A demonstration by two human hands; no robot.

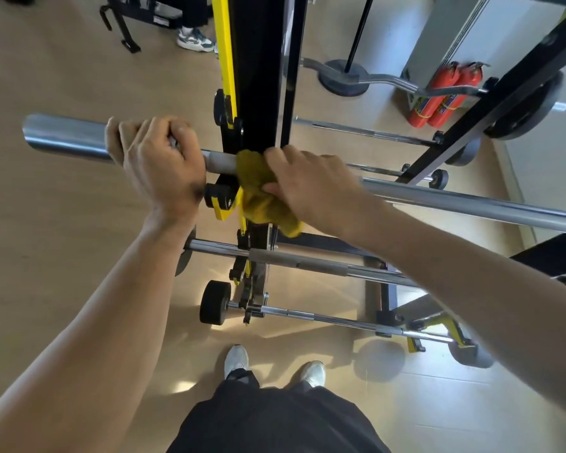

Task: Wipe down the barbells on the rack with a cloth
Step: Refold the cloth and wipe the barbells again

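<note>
My left hand (157, 158) grips the long silver steel barbell (455, 199) at the inner end of its thick sleeve, fingers curled over the top, just left of the tall black-and-yellow steel rack (258, 76) that carries it on a hook. My right hand (311, 188) clutches the crumpled mustard-yellow cloth (258, 194) and presses it around the bar's shaft right beside the rack upright. Lower on the rack, two more chrome barbells (307, 261) lie on hooks above the pale wooden floor (62, 240).
</note>
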